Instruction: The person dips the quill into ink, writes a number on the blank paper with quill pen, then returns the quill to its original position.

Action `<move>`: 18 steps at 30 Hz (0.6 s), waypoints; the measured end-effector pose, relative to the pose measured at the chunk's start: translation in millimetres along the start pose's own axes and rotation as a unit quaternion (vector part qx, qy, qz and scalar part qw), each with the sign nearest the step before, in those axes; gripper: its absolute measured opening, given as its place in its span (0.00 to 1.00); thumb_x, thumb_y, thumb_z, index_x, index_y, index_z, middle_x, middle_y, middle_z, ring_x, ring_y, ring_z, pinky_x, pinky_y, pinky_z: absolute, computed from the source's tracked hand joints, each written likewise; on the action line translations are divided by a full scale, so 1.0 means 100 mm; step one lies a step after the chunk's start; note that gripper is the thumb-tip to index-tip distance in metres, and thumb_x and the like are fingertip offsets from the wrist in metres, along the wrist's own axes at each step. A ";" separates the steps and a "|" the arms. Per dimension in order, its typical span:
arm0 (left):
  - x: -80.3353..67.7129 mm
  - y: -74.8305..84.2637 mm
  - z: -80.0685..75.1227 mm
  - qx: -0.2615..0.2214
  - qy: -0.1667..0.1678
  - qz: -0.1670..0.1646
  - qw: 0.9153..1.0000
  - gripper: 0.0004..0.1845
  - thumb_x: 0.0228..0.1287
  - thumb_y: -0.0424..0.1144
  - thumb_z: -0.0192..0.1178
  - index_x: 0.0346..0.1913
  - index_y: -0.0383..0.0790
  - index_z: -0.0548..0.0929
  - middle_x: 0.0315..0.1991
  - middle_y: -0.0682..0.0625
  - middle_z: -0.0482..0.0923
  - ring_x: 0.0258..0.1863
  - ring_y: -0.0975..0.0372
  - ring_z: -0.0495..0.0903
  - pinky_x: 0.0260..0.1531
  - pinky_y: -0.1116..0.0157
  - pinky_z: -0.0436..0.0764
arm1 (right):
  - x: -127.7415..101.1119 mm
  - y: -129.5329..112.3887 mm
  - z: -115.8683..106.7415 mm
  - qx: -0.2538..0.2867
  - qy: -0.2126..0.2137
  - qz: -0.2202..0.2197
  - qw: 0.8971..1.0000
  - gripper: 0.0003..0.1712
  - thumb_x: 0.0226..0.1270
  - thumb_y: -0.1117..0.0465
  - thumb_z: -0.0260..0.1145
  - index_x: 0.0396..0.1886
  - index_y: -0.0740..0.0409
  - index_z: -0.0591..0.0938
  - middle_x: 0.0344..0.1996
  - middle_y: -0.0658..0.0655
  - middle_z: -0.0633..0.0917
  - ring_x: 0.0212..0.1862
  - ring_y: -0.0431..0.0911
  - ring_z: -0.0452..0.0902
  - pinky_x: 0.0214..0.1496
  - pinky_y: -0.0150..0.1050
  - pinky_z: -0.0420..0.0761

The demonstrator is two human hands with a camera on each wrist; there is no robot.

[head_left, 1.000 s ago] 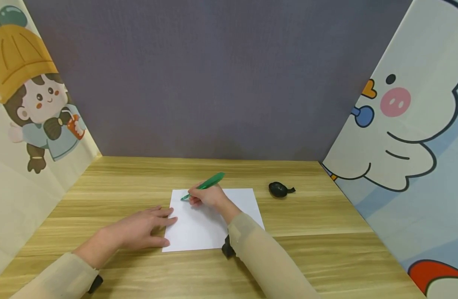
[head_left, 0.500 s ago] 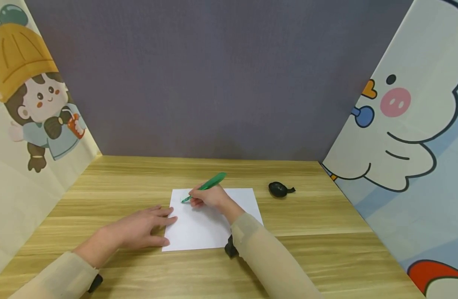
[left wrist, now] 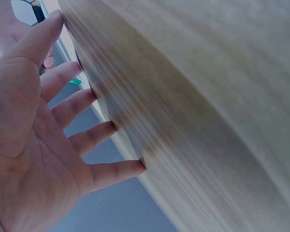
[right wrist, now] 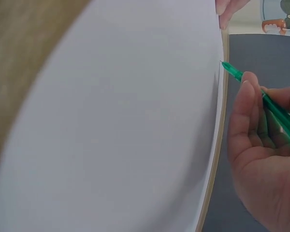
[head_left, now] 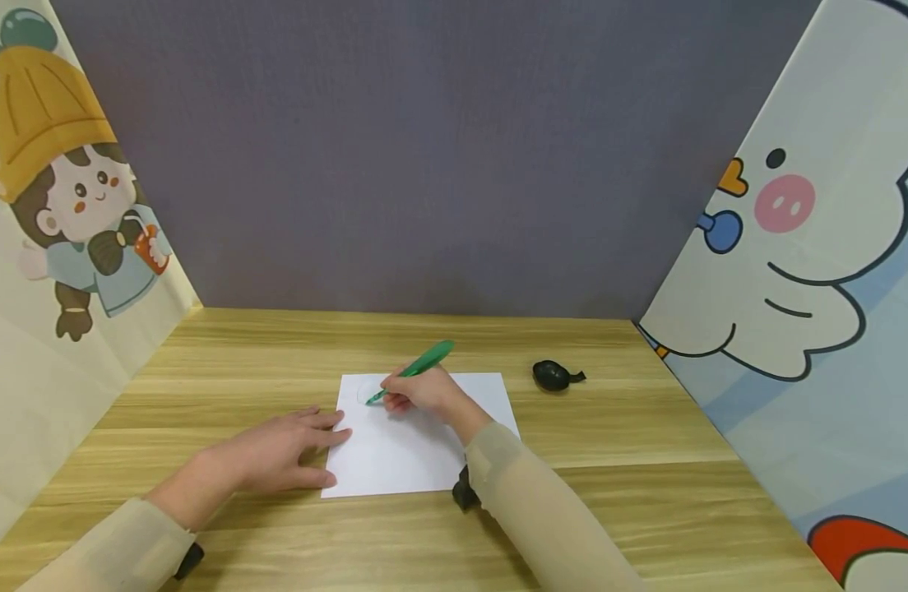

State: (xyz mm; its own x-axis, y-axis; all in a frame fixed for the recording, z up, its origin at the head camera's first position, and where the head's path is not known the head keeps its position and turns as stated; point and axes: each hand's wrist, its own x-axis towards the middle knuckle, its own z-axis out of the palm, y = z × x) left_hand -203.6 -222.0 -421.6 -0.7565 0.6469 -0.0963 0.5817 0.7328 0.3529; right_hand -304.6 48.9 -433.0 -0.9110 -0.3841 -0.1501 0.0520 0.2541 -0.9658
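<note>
While our left hand (head_left: 272, 460) lies flat with its fingers spread and straight, the fingertips (head_left: 335, 437) rest on the left edge of the white sheet of paper (head_left: 417, 452), which sits near the middle of the wooden table (head_left: 632, 460). Our right hand (head_left: 424, 393) pinches a green pen (head_left: 417, 368) between curled fingers and thumb, close to its writing end. The pen is slim and bright green, somewhat translucent toward the tip, with a rounded leaf-like upper end that tilts up and to the right. Its tip touches the paper near the upper left corner, where we see a faint curved line (head_left: 362, 388). In the right wrist view the pen (right wrist: 261, 96) points its tip at the sheet (right wrist: 125, 121). A small black object (head_left: 553, 375) lies on the table to the right of the paper, apart from it.
</note>
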 end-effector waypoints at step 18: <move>0.01 -0.02 0.01 -0.005 -0.001 0.002 1.000 0.41 0.73 0.67 0.66 0.79 0.44 0.78 0.83 0.37 0.68 0.81 0.28 0.64 0.75 0.27 0.68 | 0.01 0.05 -0.12 0.017 0.033 0.004 0.999 0.13 0.80 0.65 0.69 0.53 0.72 0.89 0.32 0.59 0.93 0.32 0.43 0.90 0.40 0.36 0.93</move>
State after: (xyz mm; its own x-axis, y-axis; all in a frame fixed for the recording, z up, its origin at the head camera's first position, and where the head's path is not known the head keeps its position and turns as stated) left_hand -205.3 -222.9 -423.0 -0.7536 0.6501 -0.0974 0.5813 0.7282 0.3630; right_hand -310.2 60.9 -435.4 -0.9355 -0.3225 -0.1446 0.0723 0.2259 -0.9715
